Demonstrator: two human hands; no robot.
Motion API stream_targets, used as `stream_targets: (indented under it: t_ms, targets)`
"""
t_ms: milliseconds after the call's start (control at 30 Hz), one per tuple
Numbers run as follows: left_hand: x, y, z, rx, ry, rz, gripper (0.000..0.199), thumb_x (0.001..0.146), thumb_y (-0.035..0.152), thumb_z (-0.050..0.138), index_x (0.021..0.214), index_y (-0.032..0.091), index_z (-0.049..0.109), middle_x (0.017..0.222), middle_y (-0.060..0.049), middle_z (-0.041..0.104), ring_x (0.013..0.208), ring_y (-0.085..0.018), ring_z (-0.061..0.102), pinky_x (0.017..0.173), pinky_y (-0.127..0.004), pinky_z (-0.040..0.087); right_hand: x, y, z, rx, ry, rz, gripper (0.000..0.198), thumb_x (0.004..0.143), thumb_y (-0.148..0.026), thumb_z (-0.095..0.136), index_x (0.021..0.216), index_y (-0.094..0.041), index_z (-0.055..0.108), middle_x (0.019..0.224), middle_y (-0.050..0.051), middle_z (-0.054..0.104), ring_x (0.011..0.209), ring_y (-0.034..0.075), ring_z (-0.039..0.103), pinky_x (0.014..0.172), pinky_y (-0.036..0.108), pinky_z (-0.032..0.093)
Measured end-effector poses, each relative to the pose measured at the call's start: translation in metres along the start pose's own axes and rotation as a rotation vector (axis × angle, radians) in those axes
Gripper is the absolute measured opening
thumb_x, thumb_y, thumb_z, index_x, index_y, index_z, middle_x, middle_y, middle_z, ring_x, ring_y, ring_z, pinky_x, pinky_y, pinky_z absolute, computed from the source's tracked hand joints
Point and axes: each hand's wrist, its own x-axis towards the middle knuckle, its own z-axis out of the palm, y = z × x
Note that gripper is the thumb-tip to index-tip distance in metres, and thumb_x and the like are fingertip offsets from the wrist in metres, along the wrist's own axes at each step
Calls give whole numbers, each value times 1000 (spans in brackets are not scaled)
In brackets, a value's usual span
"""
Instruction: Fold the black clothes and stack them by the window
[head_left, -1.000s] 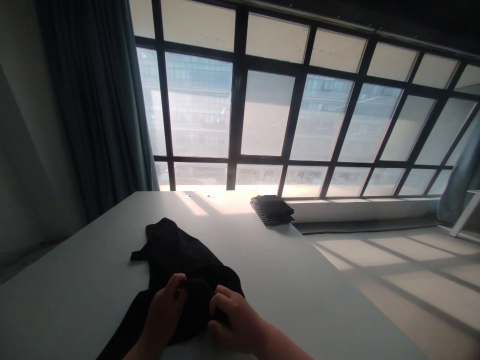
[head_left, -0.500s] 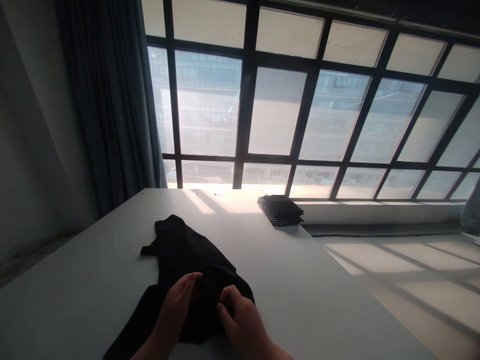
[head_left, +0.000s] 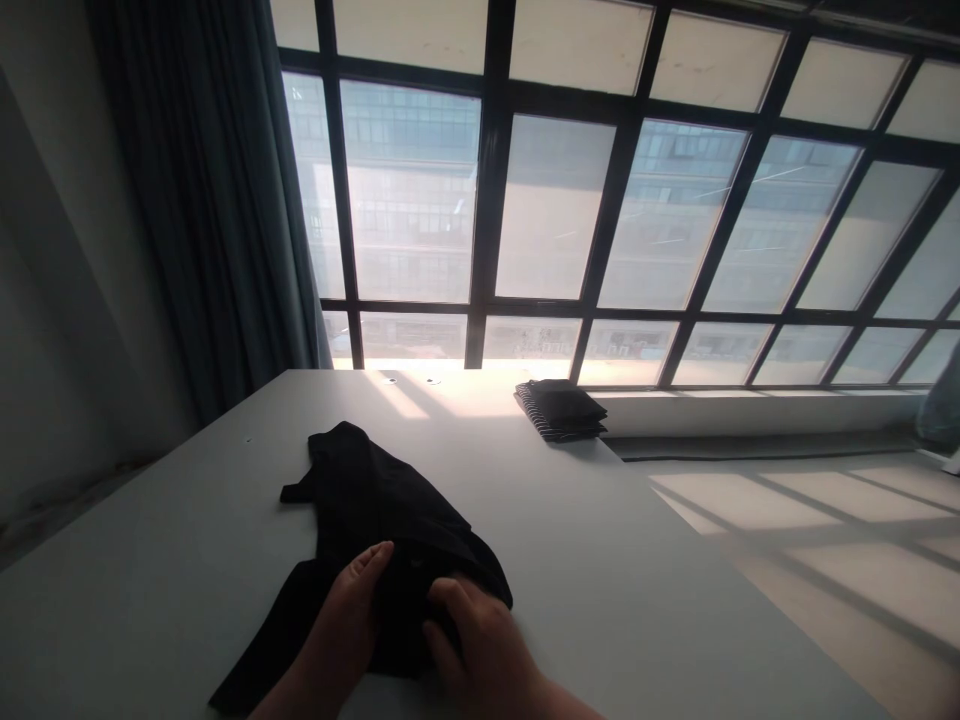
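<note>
A black garment point(head_left: 375, 490) lies crumpled on the white table point(head_left: 615, 590), one long narrow part reaching toward the lower left and a short tab sticking out on its left side. Its exact kind cannot be made out in the dim light. At its near part, my left hand point(head_left: 349, 605) is closed, thumb and fingers pinching the cloth. My right hand point(head_left: 480, 630) is a little to the right, fingers curled onto the same dark fabric. A small pale mark shows on the cloth between both hands.
Toward the back right edge of the table sits a stack of folded dark and striped clothes point(head_left: 566, 408). Behind the table stand large black-framed windows point(head_left: 555, 210), with a dark curtain point(head_left: 217, 220) at the left. Sunlit floor point(head_left: 825, 540) lies to the right.
The raised fold of cloth between my hands now lies flatter. My right hand has shifted slightly and its fingers reach further over the fabric. The view has tilted down a little.
</note>
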Motion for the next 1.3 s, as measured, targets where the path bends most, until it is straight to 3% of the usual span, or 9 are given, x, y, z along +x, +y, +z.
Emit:
stream_targets:
  t_ms: [167,267,433,633,767,900,1100,1200,1300]
  targets:
    - [-3,2,0,220,-24,36,49,70,53,91,90,19,62,77,3,64,68,-15,62,62,-25,52,10,6,-21,-133,242,-100,28,93,-12,53,117,-25,61,122,12,59,113,27,58,96,44,52]
    - [-2,2,1,378,-26,131,53,65,50,93,97,20,61,88,1,69,83,-19,68,73,-28,55,13,22,-25,-195,337,-78,34,89,-10,56,118,-25,63,135,13,54,127,32,51,101,49,49]
    - [0,-1,-3,646,-59,265,52,71,47,83,109,19,63,108,-8,74,108,-29,70,94,-40,57,14,42,-22,51,241,99,32,79,-7,53,106,-23,61,104,7,64,93,22,60,82,36,52]
    - [2,-6,-13,932,-73,533,46,85,38,71,127,22,63,125,-9,72,117,-29,68,104,-45,54,20,34,-28,363,140,208,16,98,-31,57,93,-21,70,98,6,66,87,19,63,80,31,50]
    - [4,1,-16,1080,-199,717,41,93,27,62,135,27,66,114,-6,71,107,-22,70,94,-36,59,24,35,-34,771,53,467,40,97,-57,62,87,-19,72,92,7,69,86,21,65,80,33,53]
    - [6,4,-22,1208,-238,818,46,92,19,64,137,28,63,105,-3,68,92,-18,70,82,-29,60,20,43,-40,1237,-79,744,46,84,-55,81,108,-16,76,99,9,76,90,23,71,85,35,56]
    - [7,-1,-29,1421,-369,920,52,88,9,62,136,30,58,117,-4,62,92,-17,69,79,-28,60,14,52,-43,1554,-202,783,35,84,-33,84,111,-12,75,93,6,76,82,16,70,76,27,54]
    - [4,2,-29,1515,-317,1045,57,91,13,64,144,34,57,127,-6,56,89,-17,65,79,-31,61,15,55,-42,1635,-233,766,32,84,-30,82,109,-13,75,87,4,73,76,15,68,71,27,54]
    - [1,6,-26,1582,-267,1146,48,94,18,64,138,37,64,130,-7,54,91,-19,63,79,-33,61,17,55,-43,1622,-245,766,25,84,-34,79,97,-14,73,80,1,69,70,13,64,69,25,51]
